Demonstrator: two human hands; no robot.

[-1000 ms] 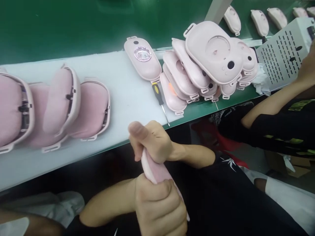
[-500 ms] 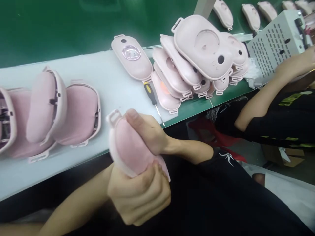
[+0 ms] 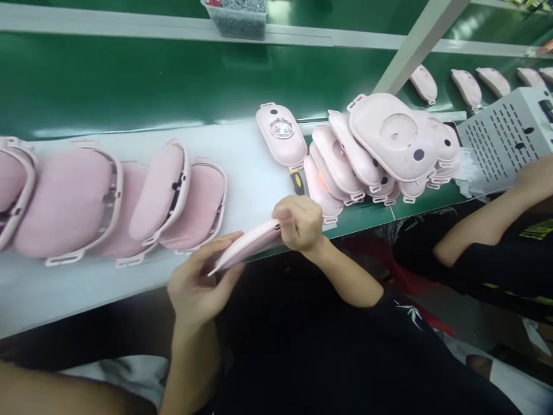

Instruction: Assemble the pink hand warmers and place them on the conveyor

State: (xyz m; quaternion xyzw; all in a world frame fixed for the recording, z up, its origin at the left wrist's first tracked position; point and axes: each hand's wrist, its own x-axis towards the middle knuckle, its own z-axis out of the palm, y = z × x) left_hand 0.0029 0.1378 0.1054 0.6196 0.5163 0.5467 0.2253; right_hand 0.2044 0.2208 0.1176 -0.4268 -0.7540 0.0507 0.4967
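Note:
Both my hands hold one pink padded shell edge-on at the near edge of the white mat. My left hand grips its lower left end. My right hand pinches its upper right end. To the left, a row of several pink padded shells leans on the mat. Behind my right hand lies a yellow-and-black screwdriver, mostly hidden. A single pink shell with a clear round window lies beyond it.
A leaning stack of pale pink housings sits right of the mat on the green conveyor. A perforated white box stands far right, with another person's arm near it. More pink shells ride the belt. A bin of screws sits behind.
My hands were squeezing the pink shell low over my lap. They have lifted it to the mat's edge and turned it edge-on, loosening to a fingertip hold.

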